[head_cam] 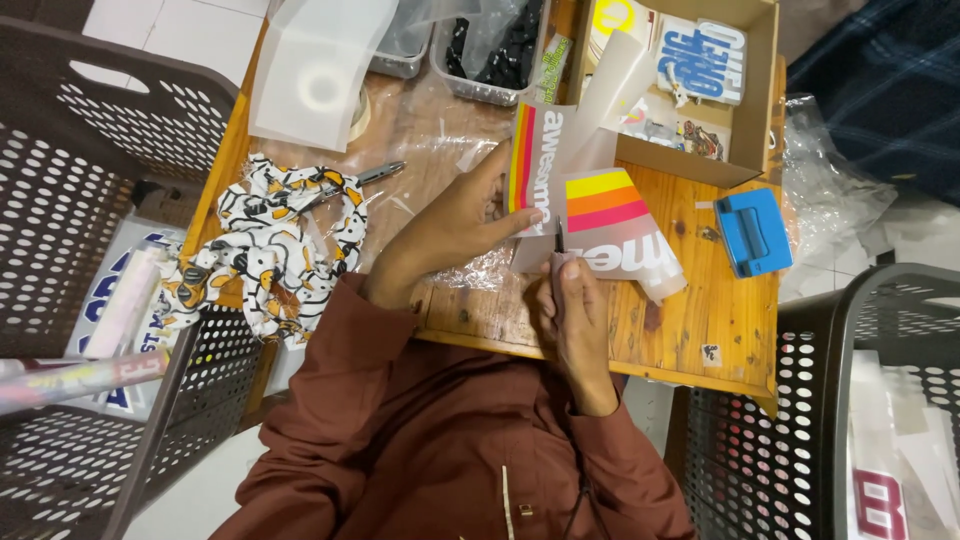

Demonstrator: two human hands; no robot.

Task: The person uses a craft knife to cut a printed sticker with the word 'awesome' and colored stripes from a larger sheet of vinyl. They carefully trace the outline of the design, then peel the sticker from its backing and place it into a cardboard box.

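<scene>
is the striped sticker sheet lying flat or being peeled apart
Peeled apart: left hand lifts the clear film off the striped sticker sheet; right hand holds a thin tool.

A small wooden table [690, 330] stands on a pale tiled floor [180, 25]. Left of the table is a dark perforated plastic basket [60, 200]; right of it, another [800, 440].

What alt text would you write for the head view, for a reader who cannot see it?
Left hand holds a striped sticker sheet on a wooden table; right hand grips a thin dark tool. A blue block and patterned cloth lie nearby.
</scene>
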